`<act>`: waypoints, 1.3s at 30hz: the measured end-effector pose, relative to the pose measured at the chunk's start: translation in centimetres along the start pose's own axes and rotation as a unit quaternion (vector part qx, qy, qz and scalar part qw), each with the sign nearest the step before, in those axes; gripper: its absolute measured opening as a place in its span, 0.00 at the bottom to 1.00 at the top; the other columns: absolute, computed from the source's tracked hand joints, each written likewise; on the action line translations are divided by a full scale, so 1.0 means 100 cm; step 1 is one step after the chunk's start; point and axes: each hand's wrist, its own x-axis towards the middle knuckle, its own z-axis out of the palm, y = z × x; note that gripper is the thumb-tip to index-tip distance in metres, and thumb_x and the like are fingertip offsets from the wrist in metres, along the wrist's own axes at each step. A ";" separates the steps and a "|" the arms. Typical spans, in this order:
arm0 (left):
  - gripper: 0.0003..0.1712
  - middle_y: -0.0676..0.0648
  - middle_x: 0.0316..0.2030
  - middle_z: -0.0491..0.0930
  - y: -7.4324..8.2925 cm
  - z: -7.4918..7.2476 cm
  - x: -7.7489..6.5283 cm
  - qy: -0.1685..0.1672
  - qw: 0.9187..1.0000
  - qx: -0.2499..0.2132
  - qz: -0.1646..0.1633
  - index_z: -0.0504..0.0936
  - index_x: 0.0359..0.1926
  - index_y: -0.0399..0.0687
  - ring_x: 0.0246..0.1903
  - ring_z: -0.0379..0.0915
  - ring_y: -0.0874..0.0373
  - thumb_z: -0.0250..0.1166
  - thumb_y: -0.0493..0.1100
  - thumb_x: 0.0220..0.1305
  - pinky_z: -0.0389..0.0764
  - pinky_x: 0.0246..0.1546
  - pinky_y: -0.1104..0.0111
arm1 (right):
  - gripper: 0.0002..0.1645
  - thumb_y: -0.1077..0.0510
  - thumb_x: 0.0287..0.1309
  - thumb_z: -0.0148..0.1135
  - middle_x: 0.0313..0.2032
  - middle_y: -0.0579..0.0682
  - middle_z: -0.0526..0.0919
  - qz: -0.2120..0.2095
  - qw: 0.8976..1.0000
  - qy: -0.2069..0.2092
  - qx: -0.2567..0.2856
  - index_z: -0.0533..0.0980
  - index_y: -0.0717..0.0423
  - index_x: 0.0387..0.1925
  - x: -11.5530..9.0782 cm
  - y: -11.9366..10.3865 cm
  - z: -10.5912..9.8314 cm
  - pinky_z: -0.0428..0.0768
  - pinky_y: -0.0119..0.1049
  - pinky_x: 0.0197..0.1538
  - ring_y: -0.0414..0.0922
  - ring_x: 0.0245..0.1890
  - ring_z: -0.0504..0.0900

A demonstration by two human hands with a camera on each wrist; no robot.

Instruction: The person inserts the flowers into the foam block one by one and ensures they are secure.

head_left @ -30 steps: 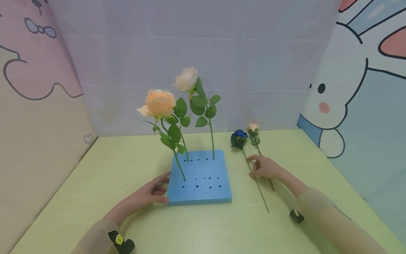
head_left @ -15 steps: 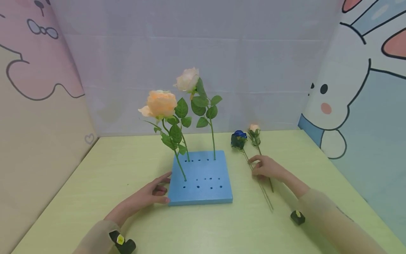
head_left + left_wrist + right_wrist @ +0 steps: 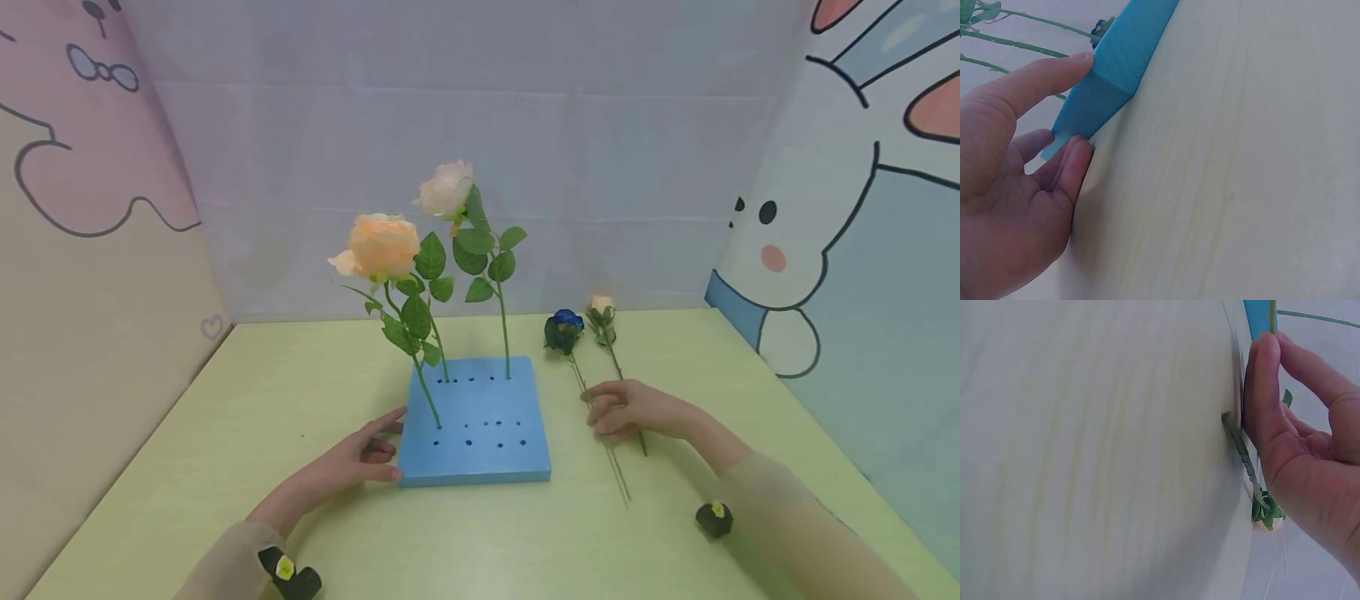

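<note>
My left hand [image 3: 356, 458] rests against the left side of a blue block with holes [image 3: 487, 465]. Its thumb touches near the front corner, its fingers extended along the edge. In the block stand a peach rose [image 3: 382, 246], a white rose [image 3: 446, 190] and a third stem whose bloom I cannot make out. To the right, my right hand [image 3: 645, 410] pinches the stem of a blue rose [image 3: 564, 332] between thumb and fingers. That stem [image 3: 1272, 315] also shows at the fingertips in the right wrist view. The stem's lower end looks slightly raised from the table.
A small pale-peach rose [image 3: 602, 307] lies on the table just right of the blue one, its stem passing under or behind my right hand. Pale wood tabletop [image 3: 465, 542] spreads around the block. A grey-white cloth [image 3: 637, 167] hangs behind, with cartoon-printed panels at both sides.
My right hand has lowered a little towards me, and the blue rose's stem end swung right and then back left. The left hand and the block hold the same place.
</note>
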 end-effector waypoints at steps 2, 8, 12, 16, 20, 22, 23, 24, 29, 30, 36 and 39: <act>0.54 0.40 0.74 0.57 -0.001 -0.001 0.000 0.001 1.000 0.000 0.001 0.48 0.79 0.59 0.67 0.62 0.46 0.71 0.49 0.60 0.66 0.68 0.54 | 0.38 0.63 0.62 0.64 0.45 0.55 0.84 0.002 1.000 -0.002 0.009 0.60 0.70 0.69 0.000 0.000 0.000 0.86 0.39 0.46 0.43 0.42 0.85; 0.53 0.38 0.74 0.56 -0.002 -0.002 0.000 -0.009 1.000 0.002 0.015 0.47 0.79 0.56 0.66 0.62 0.44 0.70 0.48 0.61 0.66 0.68 0.54 | 0.37 0.65 0.63 0.63 0.42 0.55 0.86 -0.005 0.999 0.012 0.038 0.60 0.67 0.70 -0.002 -0.001 0.003 0.86 0.41 0.45 0.45 0.39 0.87; 0.53 0.38 0.74 0.56 -0.002 -0.001 0.000 -0.010 1.000 0.002 0.017 0.47 0.79 0.56 0.66 0.62 0.44 0.70 0.49 0.61 0.67 0.67 0.56 | 0.38 0.65 0.66 0.59 0.41 0.59 0.87 -0.025 0.998 0.017 0.048 0.56 0.64 0.72 -0.003 -0.001 0.006 0.87 0.44 0.43 0.48 0.37 0.88; 0.54 0.38 0.74 0.56 -0.002 -0.001 0.001 -0.007 1.000 0.000 0.018 0.47 0.79 0.56 0.66 0.63 0.45 0.71 0.48 0.61 0.67 0.67 0.57 | 0.39 0.65 0.69 0.55 0.41 0.63 0.86 -0.054 0.997 0.025 0.042 0.50 0.60 0.75 -0.005 -0.001 0.008 0.87 0.47 0.40 0.50 0.36 0.89; 0.54 0.38 0.74 0.56 -0.003 -0.002 0.000 -0.008 1.000 -0.001 0.020 0.47 0.79 0.56 0.66 0.62 0.45 0.71 0.48 0.61 0.67 0.66 0.59 | 0.41 0.64 0.69 0.56 0.44 0.66 0.84 -0.072 0.996 0.051 0.032 0.48 0.56 0.75 -0.008 -0.003 0.009 0.87 0.49 0.39 0.51 0.38 0.88; 0.54 0.39 0.74 0.56 -0.003 -0.002 0.000 -0.009 1.000 -0.001 0.019 0.47 0.79 0.57 0.66 0.62 0.45 0.70 0.48 0.61 0.68 0.65 0.61 | 0.40 0.63 0.68 0.57 0.46 0.67 0.82 -0.076 0.994 0.070 0.024 0.50 0.55 0.75 -0.009 -0.005 0.010 0.87 0.50 0.38 0.52 0.40 0.88; 0.53 0.39 0.74 0.56 -0.003 -0.002 0.000 -0.009 1.000 0.000 0.018 0.47 0.79 0.56 0.66 0.62 0.45 0.70 0.48 0.61 0.68 0.65 0.62 | 0.39 0.63 0.68 0.57 0.47 0.68 0.81 -0.078 0.993 0.081 0.019 0.51 0.54 0.74 -0.010 -0.007 0.010 0.86 0.50 0.38 0.53 0.40 0.88; 0.53 0.39 0.74 0.56 -0.002 -0.001 -0.001 -0.009 1.000 0.000 0.018 0.47 0.79 0.56 0.66 0.62 0.45 0.70 0.48 0.61 0.68 0.65 0.62 | 0.39 0.62 0.68 0.57 0.47 0.68 0.80 -0.081 0.992 0.091 0.013 0.52 0.54 0.74 -0.010 -0.008 0.010 0.86 0.50 0.37 0.54 0.40 0.88; 0.53 0.38 0.73 0.56 -0.002 -0.001 -0.002 -0.010 1.000 0.000 0.018 0.47 0.79 0.55 0.66 0.62 0.45 0.70 0.48 0.61 0.69 0.64 0.67 | 0.35 0.60 0.68 0.58 0.47 0.72 0.78 -0.103 0.986 0.130 -0.012 0.56 0.53 0.71 -0.012 -0.019 0.010 0.87 0.49 0.36 0.53 0.40 0.88; 0.53 0.38 0.73 0.56 -0.002 -0.001 -0.002 -0.010 1.000 0.000 0.018 0.47 0.79 0.55 0.66 0.62 0.45 0.70 0.48 0.61 0.69 0.63 0.68 | 0.34 0.60 0.68 0.59 0.46 0.72 0.77 -0.110 0.985 0.134 -0.015 0.56 0.53 0.70 -0.012 -0.022 0.010 0.87 0.48 0.36 0.52 0.39 0.88; 0.53 0.39 0.74 0.56 -0.001 -0.001 -0.003 -0.012 1.000 -0.003 0.022 0.47 0.79 0.55 0.66 0.62 0.45 0.70 0.47 0.62 0.69 0.62 0.70 | 0.30 0.64 0.66 0.59 0.42 0.73 0.78 -0.154 0.976 0.150 -0.024 0.61 0.55 0.67 -0.012 -0.041 0.020 0.87 0.46 0.35 0.51 0.38 0.89; 0.53 0.39 0.74 0.56 -0.001 -0.001 -0.002 -0.014 1.000 -0.002 0.023 0.47 0.79 0.56 0.66 0.62 0.45 0.70 0.48 0.62 0.69 0.63 0.69 | 0.27 0.65 0.66 0.59 0.39 0.71 0.79 -0.170 0.972 0.160 -0.027 0.64 0.58 0.64 -0.011 -0.051 0.029 0.87 0.45 0.35 0.47 0.36 0.89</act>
